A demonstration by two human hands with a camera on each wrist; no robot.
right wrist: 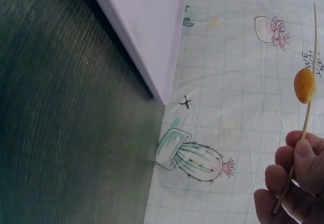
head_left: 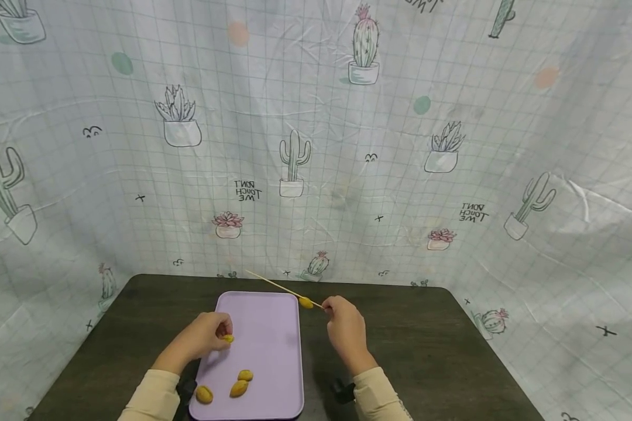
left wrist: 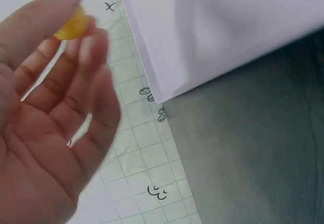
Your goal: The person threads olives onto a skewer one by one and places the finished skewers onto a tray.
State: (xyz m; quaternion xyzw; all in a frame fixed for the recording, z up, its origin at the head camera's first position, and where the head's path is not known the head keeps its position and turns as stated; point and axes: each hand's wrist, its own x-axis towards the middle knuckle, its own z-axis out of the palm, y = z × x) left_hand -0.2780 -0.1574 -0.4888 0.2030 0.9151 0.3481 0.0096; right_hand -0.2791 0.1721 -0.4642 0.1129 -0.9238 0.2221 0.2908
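A thin wooden skewer is gripped near its lower end by the right hand, its long free end pointing up and to the left in the head view. One yellow oval piece sits on the skewer a little beyond the fingers. Over the left part of the lilac tray, the left hand pinches another yellow piece between thumb and fingers.
Two yellow pieces touch each other on the tray's lower part, and a third lies near its lower left corner. The tray stands on a dark wooden table. A patterned cloth hangs behind.
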